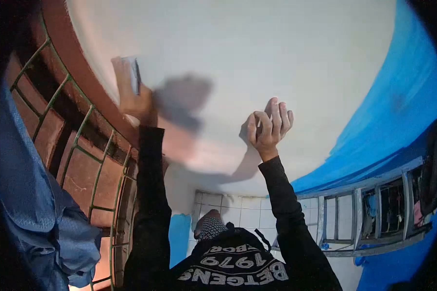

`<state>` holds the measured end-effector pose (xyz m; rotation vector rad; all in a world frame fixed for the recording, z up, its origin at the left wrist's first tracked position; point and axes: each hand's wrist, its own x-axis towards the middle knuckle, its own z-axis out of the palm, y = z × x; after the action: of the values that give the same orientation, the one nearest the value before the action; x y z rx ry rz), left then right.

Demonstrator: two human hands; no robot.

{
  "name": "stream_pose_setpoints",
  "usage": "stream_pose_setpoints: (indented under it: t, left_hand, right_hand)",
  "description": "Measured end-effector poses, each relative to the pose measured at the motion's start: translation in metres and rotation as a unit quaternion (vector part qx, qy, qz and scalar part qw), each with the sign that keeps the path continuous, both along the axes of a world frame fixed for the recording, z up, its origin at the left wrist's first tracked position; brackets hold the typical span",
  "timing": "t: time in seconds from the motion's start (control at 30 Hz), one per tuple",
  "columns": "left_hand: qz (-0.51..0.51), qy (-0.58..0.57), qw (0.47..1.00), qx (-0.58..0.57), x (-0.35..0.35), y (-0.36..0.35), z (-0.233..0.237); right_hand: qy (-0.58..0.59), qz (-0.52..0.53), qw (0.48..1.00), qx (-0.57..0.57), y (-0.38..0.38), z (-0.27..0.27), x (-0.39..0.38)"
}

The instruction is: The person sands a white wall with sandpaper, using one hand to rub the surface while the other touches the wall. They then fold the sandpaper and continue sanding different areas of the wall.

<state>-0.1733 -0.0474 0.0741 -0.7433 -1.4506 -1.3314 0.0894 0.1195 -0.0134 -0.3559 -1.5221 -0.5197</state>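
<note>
My left hand (140,107) is closed around a flat grey-white piece (134,75), pressed up close to the white wall (296,53) beside its brown-red border. Its kind does not show clearly, as my fingers cover much of it. My right hand (271,125) is raised near the middle of the same wall, fingers partly bent and apart, with nothing visible in them. Both hands cast shadows on the white surface.
At left runs a green metal grille (96,160) with blue cloth (48,213) hanging before it. Blue paint (374,131) covers the wall's right side. A ladder (358,218) lies across the lower right, near white tiles (250,216). A patterned cloth (211,229) shows below.
</note>
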Motion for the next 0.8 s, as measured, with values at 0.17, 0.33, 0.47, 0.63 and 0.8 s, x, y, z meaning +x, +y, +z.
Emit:
stream_pose_setpoints:
  t: [0.17,0.33,0.47,0.63,0.8]
  left_hand:
    - [-0.052,-0.031,0.994,-0.091,0.011,-0.004,-0.071]
    - [-0.108,0.059,0.978,-0.171,0.029,-0.03,-0.098]
    - [-0.045,-0.016,0.99,-0.136,0.029,-0.046,-0.04]
    - [-0.029,0.098,0.992,-0.07,-0.014,-0.002,-0.027]
    - [-0.13,-0.002,0.99,-0.063,0.022,0.001,-0.07]
  right_hand:
    - [0.005,0.022,1.0,-0.013,0.002,-0.004,0.0]
    - [0.012,0.025,0.999,-0.022,-0.001,-0.001,-0.001]
    - [0.002,0.017,1.0,-0.022,0.001,-0.002,0.001]
    - [0.003,0.007,1.0,-0.021,0.002,-0.002,0.0]
    - [0.002,0.023,0.999,-0.024,-0.001,-0.001,0.002]
